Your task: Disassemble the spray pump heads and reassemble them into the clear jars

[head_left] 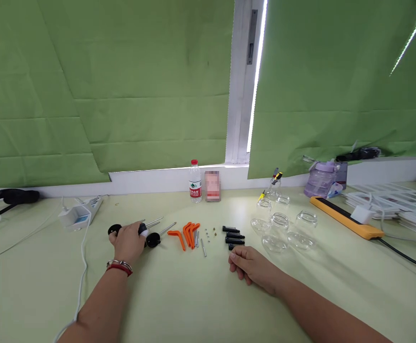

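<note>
My left hand (129, 242) lies over a row of black-knobbed metal rods (153, 238) on the pale green table (179, 295), its fingers curled round one of them. My right hand (252, 267) rests on the table with the fingers bent, its tips touching the nearest of several black ribbed plastic pieces (233, 237). Between the hands lie several orange L-shaped brackets (187, 234), a few short metal pins (202, 247) and tiny screws or nuts (211, 233).
Several clear glass jars (282, 231) lie right of the black pieces. A water bottle (195, 181) and a small card stand at the back edge. A white power strip (81, 213) with cables sits left; a yellow-black bar (347, 218), a purple jug (320, 180) and stacked papers sit right.
</note>
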Available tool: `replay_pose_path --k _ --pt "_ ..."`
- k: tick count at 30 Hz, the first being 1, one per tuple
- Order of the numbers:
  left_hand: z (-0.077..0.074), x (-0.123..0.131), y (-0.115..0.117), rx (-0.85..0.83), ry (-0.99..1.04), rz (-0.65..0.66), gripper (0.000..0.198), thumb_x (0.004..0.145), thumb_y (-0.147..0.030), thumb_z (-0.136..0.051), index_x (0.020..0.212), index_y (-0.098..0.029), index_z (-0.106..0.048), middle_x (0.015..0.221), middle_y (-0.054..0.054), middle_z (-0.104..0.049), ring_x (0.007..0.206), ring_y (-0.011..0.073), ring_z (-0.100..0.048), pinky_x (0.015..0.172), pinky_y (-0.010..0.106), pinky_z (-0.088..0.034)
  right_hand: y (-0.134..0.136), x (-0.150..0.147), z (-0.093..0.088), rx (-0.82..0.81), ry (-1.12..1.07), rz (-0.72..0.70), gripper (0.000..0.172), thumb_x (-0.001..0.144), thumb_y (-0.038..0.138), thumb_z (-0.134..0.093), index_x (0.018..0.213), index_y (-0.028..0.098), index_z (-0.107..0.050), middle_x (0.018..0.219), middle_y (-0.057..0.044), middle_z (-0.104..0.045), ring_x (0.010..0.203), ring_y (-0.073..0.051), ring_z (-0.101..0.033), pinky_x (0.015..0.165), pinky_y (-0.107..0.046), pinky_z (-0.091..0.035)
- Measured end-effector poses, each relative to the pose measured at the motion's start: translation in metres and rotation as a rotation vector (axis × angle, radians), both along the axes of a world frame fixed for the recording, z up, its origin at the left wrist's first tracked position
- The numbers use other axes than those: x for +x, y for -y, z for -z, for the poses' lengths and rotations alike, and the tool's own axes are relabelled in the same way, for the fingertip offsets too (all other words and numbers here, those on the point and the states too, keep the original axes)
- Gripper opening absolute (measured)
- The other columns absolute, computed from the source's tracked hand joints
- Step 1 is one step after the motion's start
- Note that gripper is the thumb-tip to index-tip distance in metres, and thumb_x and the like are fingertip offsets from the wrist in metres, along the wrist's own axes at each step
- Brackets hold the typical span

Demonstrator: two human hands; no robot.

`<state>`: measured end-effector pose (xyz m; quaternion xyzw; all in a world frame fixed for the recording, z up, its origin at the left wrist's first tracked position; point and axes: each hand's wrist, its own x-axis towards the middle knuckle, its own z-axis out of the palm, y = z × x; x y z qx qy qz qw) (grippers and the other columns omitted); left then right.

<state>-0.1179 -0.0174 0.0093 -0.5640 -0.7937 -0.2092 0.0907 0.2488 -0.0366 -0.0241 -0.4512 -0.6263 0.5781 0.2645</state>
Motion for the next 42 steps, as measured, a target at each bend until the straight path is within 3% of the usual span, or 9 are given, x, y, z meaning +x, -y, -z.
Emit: replay_pose_path --k 11,22,27,37,42 --pt "0.006 -0.003 -0.002 -0.045 -0.03 0.041 0.026 0.067 -0.018 -0.05 0.088 -0.02 -0.065 0.112 0.01 -0.064 0.114 0.0326 -0.047 0.095 0.052 -0.023 -0.001 0.0 0.002 0.004 -0.012 -0.005 0.029 0.083 0.045 -0.045 0.077 0.018 -0.054 0.076 -0.002 -0.059 0.054 -0.007 -0.047 0.04 -0.017 -0.035" --pt "0.003 -0.011 -0.006 0.041 0.047 -0.077 0.036 0.078 -0.029 -0.041 0.106 -0.016 -0.06 0.118 0.013 -0.061 0.112 0.0302 -0.05 0.098 0.05 -0.023 0.0 0.0 0.0 -0.003 0.008 0.005 0.031 0.081 0.048 -0.048 0.076 0.018 -0.053 0.076 -0.002 -0.059 0.053 -0.007 -0.047 0.04 -0.016 -0.035" --pt "0.007 -0.027 -0.008 0.004 0.103 -0.127 0.04 0.082 -0.023 -0.035 0.113 -0.014 -0.057 0.119 0.015 -0.06 0.11 0.0301 -0.053 0.092 0.045 -0.035 -0.001 0.0 0.002 0.004 0.002 -0.003 0.03 0.082 0.046 -0.046 0.077 0.018 -0.053 0.077 -0.002 -0.059 0.054 -0.007 -0.047 0.04 -0.016 -0.035" --pt "0.017 -0.035 -0.01 -0.032 0.166 -0.165 0.051 0.07 -0.023 -0.051 0.12 -0.015 -0.055 0.126 0.017 -0.054 0.11 0.0378 -0.051 0.087 0.048 -0.041 0.0 0.0 -0.002 0.008 0.006 -0.003 0.028 0.083 0.044 -0.047 0.076 0.018 -0.053 0.077 -0.002 -0.059 0.054 -0.007 -0.047 0.041 -0.017 -0.036" --pt "0.025 -0.04 -0.014 0.002 0.246 -0.161 0.054 0.065 -0.019 -0.055 0.118 -0.011 -0.057 0.119 0.02 -0.057 0.108 0.0381 -0.052 0.088 0.046 -0.042 0.0 0.001 -0.001 0.006 0.009 -0.009 0.027 0.084 0.043 -0.046 0.076 0.017 -0.052 0.076 -0.001 -0.059 0.054 -0.007 -0.046 0.041 -0.016 -0.036"
